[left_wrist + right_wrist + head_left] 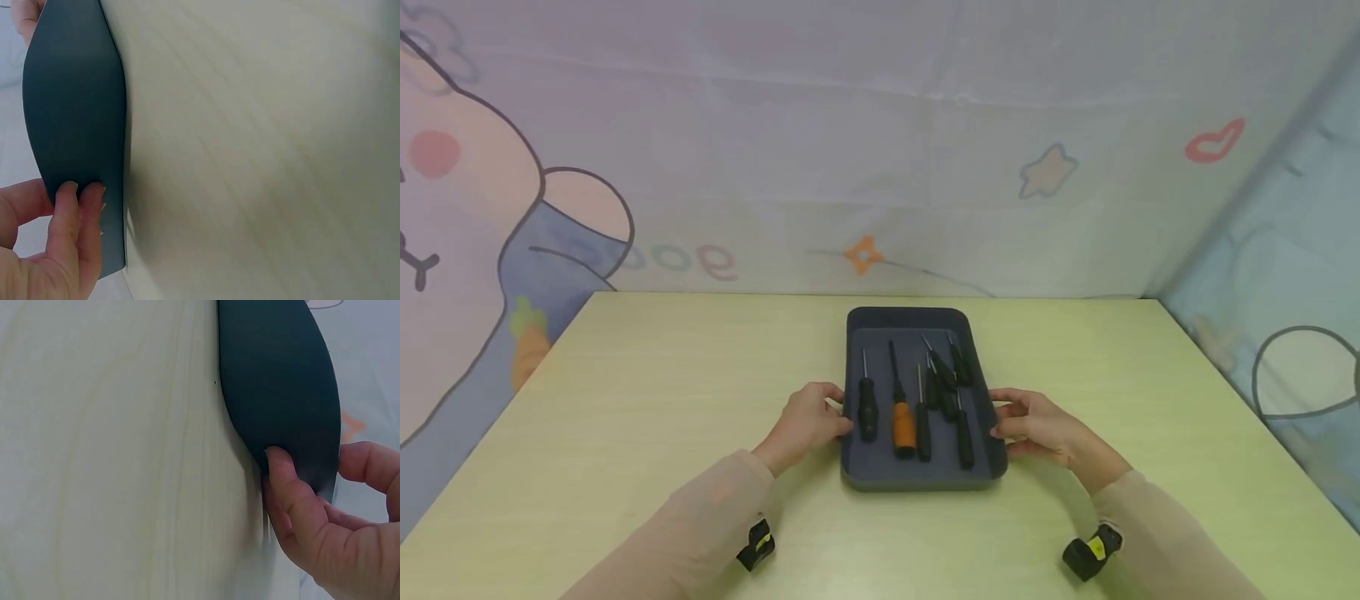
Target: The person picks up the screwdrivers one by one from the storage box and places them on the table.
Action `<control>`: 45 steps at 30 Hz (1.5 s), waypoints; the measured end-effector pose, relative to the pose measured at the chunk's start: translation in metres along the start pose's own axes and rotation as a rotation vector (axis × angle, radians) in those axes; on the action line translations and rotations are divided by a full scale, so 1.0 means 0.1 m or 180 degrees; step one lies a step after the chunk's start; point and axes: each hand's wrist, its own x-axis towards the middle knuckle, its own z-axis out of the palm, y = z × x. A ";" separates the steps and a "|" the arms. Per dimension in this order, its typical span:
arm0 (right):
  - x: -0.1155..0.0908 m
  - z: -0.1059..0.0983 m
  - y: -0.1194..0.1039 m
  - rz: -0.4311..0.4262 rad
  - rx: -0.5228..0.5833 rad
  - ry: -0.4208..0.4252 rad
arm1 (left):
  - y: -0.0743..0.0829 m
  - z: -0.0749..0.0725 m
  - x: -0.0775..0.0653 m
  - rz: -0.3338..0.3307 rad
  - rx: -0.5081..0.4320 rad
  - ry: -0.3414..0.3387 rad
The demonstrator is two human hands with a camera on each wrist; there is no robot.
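Note:
A dark grey rectangular tray [917, 482] stands on the table, long side pointing away from me. Inside lie several screwdrivers: one with an orange handle [904, 429], a stout black-handled one [868, 408] at the left, and thinner black ones, some crossing in a cluster at the right. My left hand [806, 427] pinches the tray's left wall, and my right hand [1051, 429] grips the right wall. In the left wrist view, fingers [65, 228] press the outer wall. The right wrist view shows fingertips [279, 461] low on the wall, a digit at the rim.
The pale wooden table [700, 350] extends on both sides of the tray. Behind it hangs a printed cloth [880, 150] with cartoon figures, and another printed cloth [1300, 275] borders the right. Each wrist carries a black strapped device, such as the right one [1092, 552].

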 end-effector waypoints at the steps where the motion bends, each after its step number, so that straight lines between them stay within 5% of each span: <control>1: 0.00 0.00 -0.01 0.0001 -0.0020 -0.0002 | 0.00 0.00 0.00 -0.0007 -0.0012 -0.0001; 20: 0.02 0.01 -0.02 0.0094 -0.0171 -0.0067 | -0.03 0.02 0.00 -0.0127 -0.0408 -0.0081; 45: 0.06 -0.07 -0.31 0.0250 -0.0450 0.0197 | -0.02 0.01 0.05 -0.0306 -0.0470 -0.0226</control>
